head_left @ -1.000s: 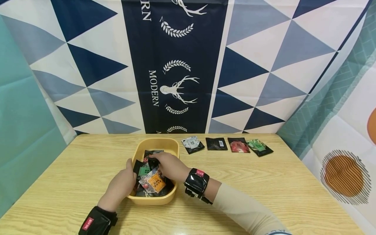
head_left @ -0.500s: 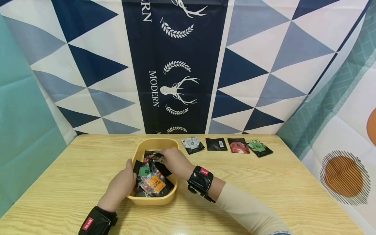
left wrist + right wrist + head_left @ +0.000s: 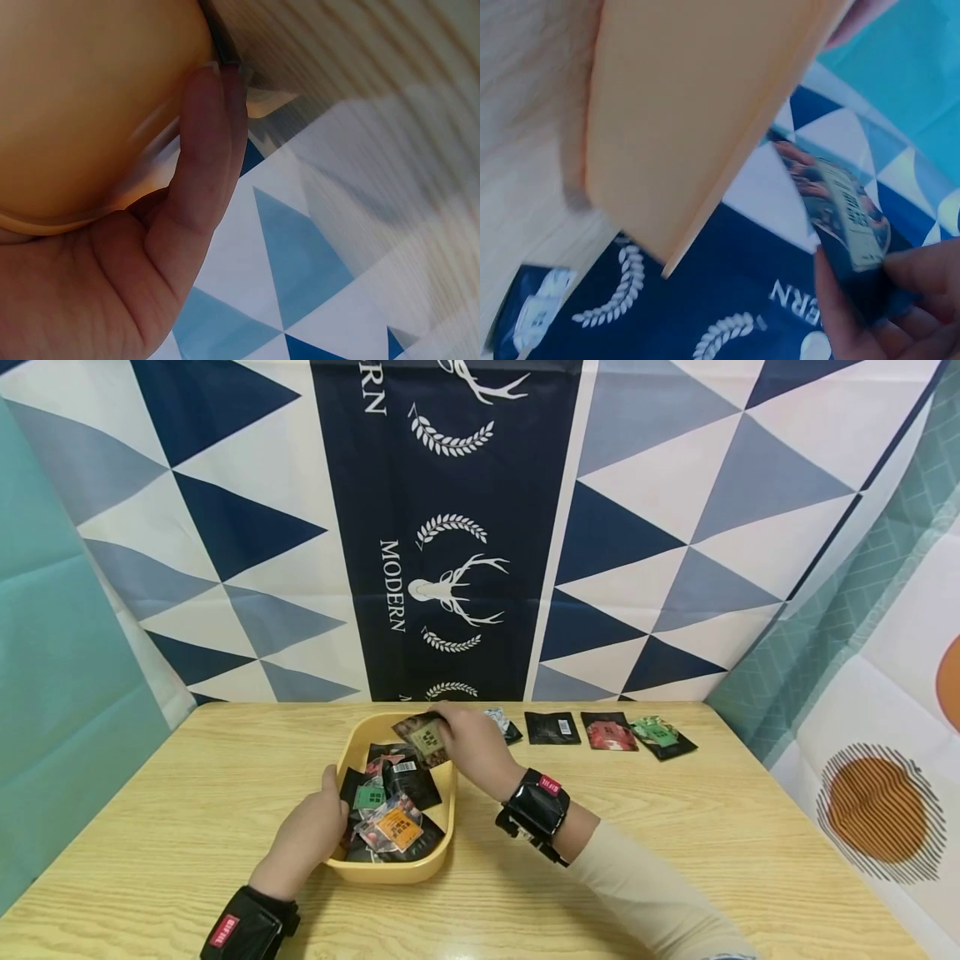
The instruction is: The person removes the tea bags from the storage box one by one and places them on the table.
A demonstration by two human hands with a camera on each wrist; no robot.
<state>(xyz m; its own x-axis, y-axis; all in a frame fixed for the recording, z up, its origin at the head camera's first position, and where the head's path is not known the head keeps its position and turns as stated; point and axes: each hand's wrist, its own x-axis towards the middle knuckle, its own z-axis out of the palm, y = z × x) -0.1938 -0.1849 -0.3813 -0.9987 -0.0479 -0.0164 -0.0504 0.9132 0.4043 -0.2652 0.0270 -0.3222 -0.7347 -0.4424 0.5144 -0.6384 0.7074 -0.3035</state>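
Observation:
My left hand (image 3: 311,827) grips the left wall of a yellow plastic bin (image 3: 397,874), its fingers lying along the outside in the left wrist view. Between the thumb and fingers of my right hand (image 3: 476,747) is a small dark sachet (image 3: 426,739) with a yellow-green label. That sachet is held up over the bin's far right corner, and in the right wrist view the sachet (image 3: 840,210) stands above the rim. Inside the bin lie several more sachets, among them one with an orange label (image 3: 399,828), one with a green label (image 3: 369,797) and a black one (image 3: 416,782).
Along the table's back edge lie a grey-white sachet (image 3: 513,732) partly behind my right hand, a black sachet (image 3: 553,727), a red one (image 3: 611,733) and a green one (image 3: 663,737). A patterned cloth (image 3: 637,568) hangs behind the wooden table (image 3: 600,810).
My right hand has drawn the yellow-green-labelled sachet up out of the pile and moved back and to the right. A black sachet beneath now shows its barcode. My left hand stays put.

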